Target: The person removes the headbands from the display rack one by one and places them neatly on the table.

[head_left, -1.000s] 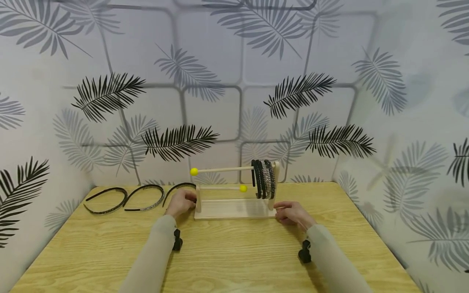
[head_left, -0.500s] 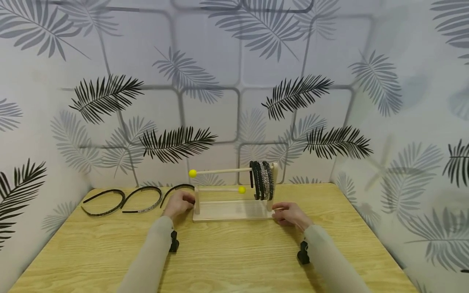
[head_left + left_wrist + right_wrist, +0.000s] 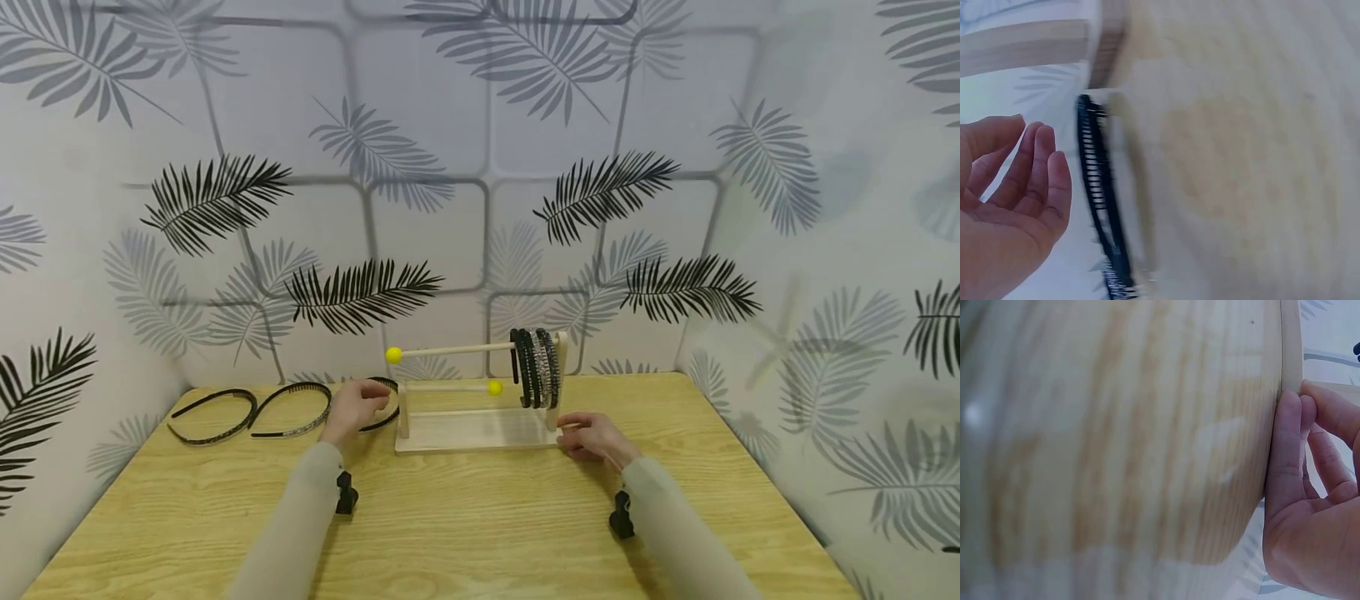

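Note:
A pale wooden headband stand (image 3: 450,431) has two rods tipped with yellow balls. Several black and silver headbands (image 3: 536,368) hang at the right end of its upper rod. My right hand (image 3: 597,439) is at the stand's right end, its fingertips touching the base (image 3: 1291,356). My left hand (image 3: 356,412) is just left of the stand, holding nothing, fingers loosely bent and apart from each other's grip. Beside it lies a black toothed headband (image 3: 1099,181); in the head view the hand partly covers this headband (image 3: 392,408).
Two more headbands lie on the table further left: a dark one (image 3: 213,437) and one with a silvery stretch (image 3: 303,427). The wood-grain table (image 3: 480,525) meets leaf-patterned walls (image 3: 450,225) at the back and sides.
My left hand has come away from the stand's left end and shifted slightly left and up, over the nearest headband. The right hand stays at the stand's right end.

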Action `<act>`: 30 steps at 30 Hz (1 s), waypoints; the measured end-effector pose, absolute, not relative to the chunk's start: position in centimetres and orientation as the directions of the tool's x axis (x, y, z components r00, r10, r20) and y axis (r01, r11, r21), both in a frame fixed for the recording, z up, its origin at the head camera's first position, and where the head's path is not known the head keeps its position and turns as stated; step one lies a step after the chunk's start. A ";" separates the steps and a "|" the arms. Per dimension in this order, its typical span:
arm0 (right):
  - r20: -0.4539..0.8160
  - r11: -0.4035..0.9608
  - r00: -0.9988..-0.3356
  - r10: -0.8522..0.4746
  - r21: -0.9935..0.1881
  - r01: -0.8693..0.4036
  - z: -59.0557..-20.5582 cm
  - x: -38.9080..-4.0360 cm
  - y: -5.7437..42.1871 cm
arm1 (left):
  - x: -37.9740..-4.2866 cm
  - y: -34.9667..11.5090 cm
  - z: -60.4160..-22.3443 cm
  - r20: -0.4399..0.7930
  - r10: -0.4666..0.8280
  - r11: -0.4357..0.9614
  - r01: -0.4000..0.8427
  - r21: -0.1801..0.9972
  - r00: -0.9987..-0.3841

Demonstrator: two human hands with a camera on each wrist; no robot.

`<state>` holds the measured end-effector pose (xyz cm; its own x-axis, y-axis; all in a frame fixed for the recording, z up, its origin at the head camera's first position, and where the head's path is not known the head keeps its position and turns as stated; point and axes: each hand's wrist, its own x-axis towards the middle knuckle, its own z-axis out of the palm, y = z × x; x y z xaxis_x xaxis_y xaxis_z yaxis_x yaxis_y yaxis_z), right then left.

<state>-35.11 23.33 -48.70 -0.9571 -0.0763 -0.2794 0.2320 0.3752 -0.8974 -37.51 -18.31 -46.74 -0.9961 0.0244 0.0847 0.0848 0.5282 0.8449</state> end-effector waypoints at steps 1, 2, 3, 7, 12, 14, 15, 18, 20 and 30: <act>-0.276 0.377 -0.958 -0.079 -0.898 0.228 -48.7 -35.1 23.3 | -37.4 -18.3 -46.4 0.085 0.023 0.511 0.085 0.856 -0.996; -0.273 0.378 -0.959 -0.080 -0.898 0.224 -48.6 -35.1 23.3 | -37.4 -18.3 -46.1 0.089 0.019 0.494 0.087 0.865 -0.996; -0.269 0.378 -0.960 -0.080 -0.899 0.221 -48.6 -35.1 23.3 | -37.3 -18.3 -45.8 0.090 0.018 0.475 0.087 0.876 -0.996; -0.258 0.389 -0.962 -0.093 -0.899 0.203 -48.4 -35.2 23.3 | -37.0 -18.4 -44.9 0.069 0.028 0.399 0.074 0.914 -0.997; -0.268 0.387 -0.959 -0.096 -0.897 0.212 -48.4 -35.0 23.2 | -36.4 -18.4 -44.1 0.041 0.043 0.350 0.053 0.935 -0.998; -0.268 0.382 -0.959 -0.092 -0.899 0.215 -48.4 -35.0 23.2 | -36.0 -18.3 -43.8 0.048 0.044 0.342 0.060 0.938 -0.998; -0.265 0.381 -0.960 -0.094 -0.900 0.211 -48.5 -35.0 23.2 | -35.9 -18.3 -43.6 0.053 0.042 0.335 0.065 0.940 -0.998; -0.258 0.382 -0.960 -0.105 -0.902 0.200 -48.6 -35.1 23.3 | -35.5 -18.1 -43.0 0.068 0.028 0.305 0.074 0.949 -0.997; -0.259 0.379 -0.959 -0.112 -0.904 0.200 -48.7 -35.2 23.3 | -35.2 -18.0 -42.5 0.079 0.020 0.281 0.081 0.956 -0.997; -0.247 0.382 -0.959 -0.137 -0.907 0.178 -48.7 -35.0 23.3 | -33.5 -17.1 -40.4 0.144 -0.074 0.140 0.133 0.981 -0.987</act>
